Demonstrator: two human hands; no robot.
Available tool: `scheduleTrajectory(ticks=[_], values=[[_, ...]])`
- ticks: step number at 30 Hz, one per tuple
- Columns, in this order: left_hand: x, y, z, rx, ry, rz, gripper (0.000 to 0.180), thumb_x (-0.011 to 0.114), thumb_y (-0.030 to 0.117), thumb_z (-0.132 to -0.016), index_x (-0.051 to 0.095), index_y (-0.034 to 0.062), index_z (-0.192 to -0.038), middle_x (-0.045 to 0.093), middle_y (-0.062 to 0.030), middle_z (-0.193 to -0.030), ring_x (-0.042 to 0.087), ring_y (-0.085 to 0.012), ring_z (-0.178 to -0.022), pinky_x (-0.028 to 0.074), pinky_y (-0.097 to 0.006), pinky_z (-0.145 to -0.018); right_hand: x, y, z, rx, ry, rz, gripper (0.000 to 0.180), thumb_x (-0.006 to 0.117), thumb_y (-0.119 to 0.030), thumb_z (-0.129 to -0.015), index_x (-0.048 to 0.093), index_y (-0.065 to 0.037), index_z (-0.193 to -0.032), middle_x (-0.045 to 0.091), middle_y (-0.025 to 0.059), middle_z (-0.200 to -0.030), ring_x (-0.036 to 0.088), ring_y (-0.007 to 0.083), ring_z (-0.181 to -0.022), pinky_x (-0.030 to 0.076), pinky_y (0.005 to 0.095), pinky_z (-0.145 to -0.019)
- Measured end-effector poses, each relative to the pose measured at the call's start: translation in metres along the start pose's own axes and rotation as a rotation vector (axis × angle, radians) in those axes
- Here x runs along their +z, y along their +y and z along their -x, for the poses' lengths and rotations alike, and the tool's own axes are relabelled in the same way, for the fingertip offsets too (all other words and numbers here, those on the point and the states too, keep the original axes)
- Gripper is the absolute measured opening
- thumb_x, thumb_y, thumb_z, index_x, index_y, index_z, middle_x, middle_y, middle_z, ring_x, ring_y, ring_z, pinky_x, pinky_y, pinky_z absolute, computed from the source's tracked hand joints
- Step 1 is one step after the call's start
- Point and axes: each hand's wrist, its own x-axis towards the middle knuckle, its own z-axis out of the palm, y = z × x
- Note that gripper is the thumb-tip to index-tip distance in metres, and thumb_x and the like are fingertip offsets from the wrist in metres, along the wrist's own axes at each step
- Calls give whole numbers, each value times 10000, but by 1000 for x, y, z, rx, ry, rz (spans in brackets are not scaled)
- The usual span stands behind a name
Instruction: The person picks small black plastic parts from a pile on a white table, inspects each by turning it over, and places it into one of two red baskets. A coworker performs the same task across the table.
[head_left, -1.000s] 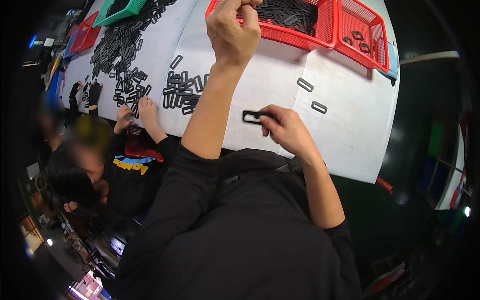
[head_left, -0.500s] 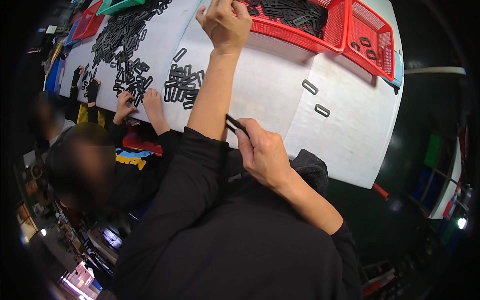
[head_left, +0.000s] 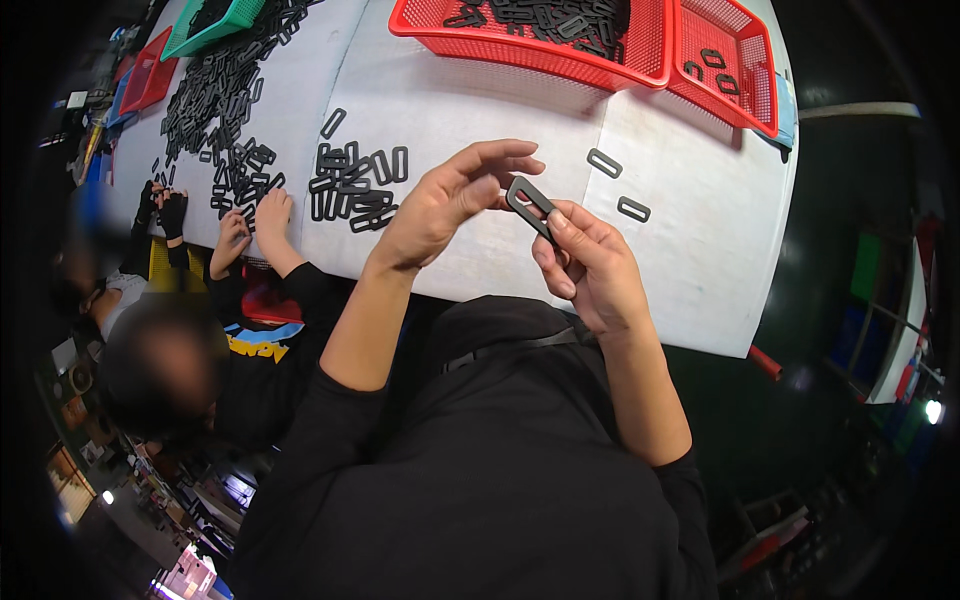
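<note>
A black oblong ring [head_left: 531, 205], slotted through the middle, is pinched between the thumb and fingers of my right hand [head_left: 597, 262] above the near part of the table. My left hand [head_left: 447, 203] is beside the ring's far end, open, with its fingers apart and curved toward it. Whether a left fingertip touches the ring I cannot tell. Left of my left hand lies a loose pile of similar black rings [head_left: 352, 187]. Two single rings, one farther [head_left: 604, 163] and one nearer [head_left: 633, 209], rest on the table to the right of my hands.
A large red basket [head_left: 520, 62] of black rings stands at the far side, with a smaller red basket [head_left: 745, 112] holding a few to its right. A long heap of rings [head_left: 205, 105] covers the table's left. A co-worker's hands [head_left: 262, 215] work at its near end.
My left hand has come back from the large red basket toward me, beside the ring. My right hand has moved right and slightly up with the ring still in it.
</note>
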Motion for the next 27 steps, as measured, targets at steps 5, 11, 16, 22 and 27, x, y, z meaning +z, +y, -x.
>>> scheduleTrajectory(ticks=[5, 11, 16, 22, 27], values=[[4, 1, 7, -57, 222, -192, 230, 623, 222, -844, 635, 10, -934, 626, -41, -833, 558, -91, -755, 448, -233, -676, -5, 6, -7, 97, -72, 12, 469, 321, -373, -961, 566, 25, -1002, 547, 58, -611, 412, 84, -412, 318, 197, -395], [12, 6, 5, -150, 382, -269, 219, 604, 216, -857, 641, 3, -823, 572, -3, -632, 476, -46, -543, 388, -180, -507, -5, 12, -7, 61, 125, 152, 544, 250, -425, -966, 565, 18, -952, 574, 82, -609, 467, 99, -393, 327, 193, -364], [15, 3, 6, -209, 388, -259, 303, 523, 267, -903, 641, -3, -833, 568, -10, -619, 476, -46, -531, 383, -180, -492, -7, 13, -9, 32, 96, 210, 467, 326, -419, -953, 553, -11, -944, 603, 82, -649, 526, 107, -446, 361, 191, -399], [8, -1, 8, -223, 365, -233, 413, 408, 344, -945, 639, 4, -901, 589, -23, -661, 494, -63, -540, 382, -186, -515, -9, 16, -12, 28, 115, 231, 441, 334, -406, -954, 554, -25, -929, 605, 82, -653, 536, 107, -450, 368, 182, -395], [5, -1, 8, -226, 368, -223, 389, 415, 328, -944, 632, 5, -939, 584, -16, -672, 503, -60, -554, 378, -180, -526, -12, 17, -16, 29, 112, 241, 454, 325, -414, -954, 552, -21, -932, 606, 86, -654, 535, 110, -452, 374, 187, -400]])
